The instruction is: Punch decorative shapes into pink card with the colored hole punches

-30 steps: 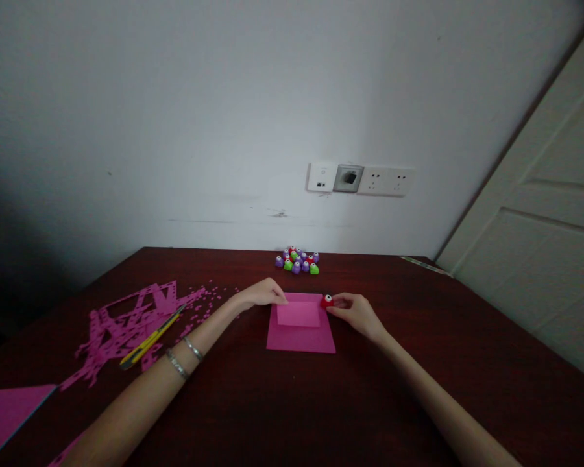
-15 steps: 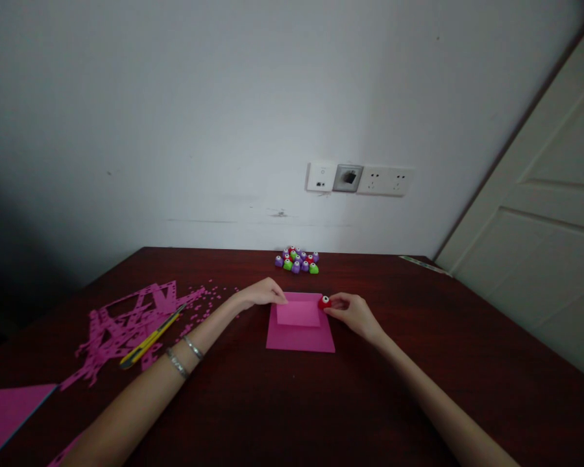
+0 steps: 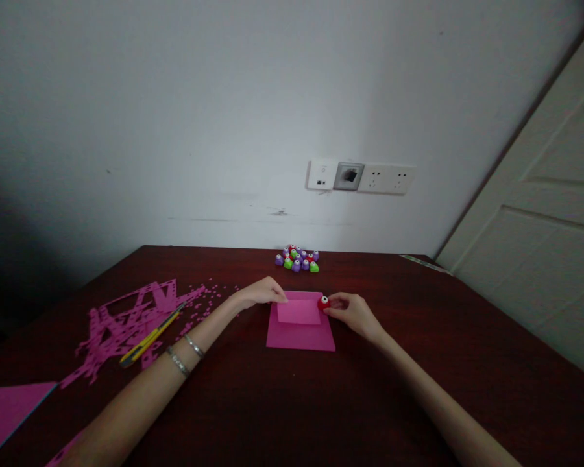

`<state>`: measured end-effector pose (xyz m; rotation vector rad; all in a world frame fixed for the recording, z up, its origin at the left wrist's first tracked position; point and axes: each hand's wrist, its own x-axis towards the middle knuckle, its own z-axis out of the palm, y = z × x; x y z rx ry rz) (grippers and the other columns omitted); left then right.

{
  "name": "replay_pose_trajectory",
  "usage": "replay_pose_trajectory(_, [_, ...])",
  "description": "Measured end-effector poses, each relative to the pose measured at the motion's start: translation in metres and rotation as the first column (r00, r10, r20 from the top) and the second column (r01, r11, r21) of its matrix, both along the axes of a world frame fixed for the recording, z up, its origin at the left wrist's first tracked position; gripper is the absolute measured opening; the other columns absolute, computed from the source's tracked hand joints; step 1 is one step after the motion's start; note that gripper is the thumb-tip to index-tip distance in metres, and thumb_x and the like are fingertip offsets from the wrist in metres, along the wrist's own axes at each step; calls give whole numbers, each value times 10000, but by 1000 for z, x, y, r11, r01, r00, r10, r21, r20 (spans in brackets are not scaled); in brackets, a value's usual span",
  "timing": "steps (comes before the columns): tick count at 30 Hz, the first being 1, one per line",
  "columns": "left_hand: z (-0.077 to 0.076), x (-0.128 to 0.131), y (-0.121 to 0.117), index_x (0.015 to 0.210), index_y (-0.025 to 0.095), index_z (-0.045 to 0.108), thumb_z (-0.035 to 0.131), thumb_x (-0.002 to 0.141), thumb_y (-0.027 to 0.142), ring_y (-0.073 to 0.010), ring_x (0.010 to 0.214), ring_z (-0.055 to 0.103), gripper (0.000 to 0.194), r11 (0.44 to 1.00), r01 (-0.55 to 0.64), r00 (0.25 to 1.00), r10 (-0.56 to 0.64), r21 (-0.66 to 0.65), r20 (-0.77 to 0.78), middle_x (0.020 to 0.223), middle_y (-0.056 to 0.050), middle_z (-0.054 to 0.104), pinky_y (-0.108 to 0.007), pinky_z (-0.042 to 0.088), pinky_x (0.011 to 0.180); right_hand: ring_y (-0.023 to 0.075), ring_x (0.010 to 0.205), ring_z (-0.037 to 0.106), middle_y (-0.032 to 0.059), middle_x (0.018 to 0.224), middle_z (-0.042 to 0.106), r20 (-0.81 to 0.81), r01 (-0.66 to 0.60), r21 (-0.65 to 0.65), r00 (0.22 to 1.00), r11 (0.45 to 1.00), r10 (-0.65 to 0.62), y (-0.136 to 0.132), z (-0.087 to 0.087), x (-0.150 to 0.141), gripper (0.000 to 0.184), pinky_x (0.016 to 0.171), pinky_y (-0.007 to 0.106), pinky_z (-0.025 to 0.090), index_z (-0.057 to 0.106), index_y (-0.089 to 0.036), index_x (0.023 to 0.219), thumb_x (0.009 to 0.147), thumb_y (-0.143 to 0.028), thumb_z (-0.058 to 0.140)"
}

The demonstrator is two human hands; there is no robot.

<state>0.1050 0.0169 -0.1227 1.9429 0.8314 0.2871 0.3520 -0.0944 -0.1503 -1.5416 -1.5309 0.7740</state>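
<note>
A pink paper card (image 3: 300, 338) lies on the table in front of me, with a lighter pink flap (image 3: 298, 312) standing up from its middle. My left hand (image 3: 267, 292) is closed in a pinch at the flap's upper left corner. On the other side, my right hand (image 3: 353, 309) grips a small red craft punch (image 3: 324, 303), which has a round white eye on top. The punch sits at the flap's right edge. I cannot tell whether the paper is inside its slot.
Several similar purple, green and red punches (image 3: 296, 265) cluster near the wall. Left of my arm lie punched pink scraps (image 3: 111, 331), tiny paper bits (image 3: 207, 301) and a yellow utility knife (image 3: 150, 338). A pink sheet (image 3: 12, 415) lies at the lower left.
My right hand has shifted the red punch slightly left, onto the flap's right edge. The left hand keeps its pinch in the same place.
</note>
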Motion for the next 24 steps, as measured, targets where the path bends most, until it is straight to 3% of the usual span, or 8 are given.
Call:
replay_pose_trajectory(18, [-1, 1, -2, 717, 154, 738, 661, 611, 282, -118, 598, 511, 183, 999, -20, 1000, 20, -40, -9, 680, -38, 689, -241, 359, 586, 187, 800, 676, 53, 856, 722, -76, -95, -52, 993, 994, 91, -1, 2, -1, 233, 789, 315, 529, 683, -151, 876, 658, -231, 696])
replay_pose_trajectory(24, [-2, 3, -4, 739, 138, 738, 660, 616, 301, -130, 611, 530, 219, 1000, -11, 999, 12, 18, -39, 688, -46, 695, -247, 373, 606, 181, 780, 669, 51, 846, 719, -39, -124, -64, 992, 990, 121, -3, 4, -3, 233, 773, 308, 527, 691, -149, 877, 665, -244, 696])
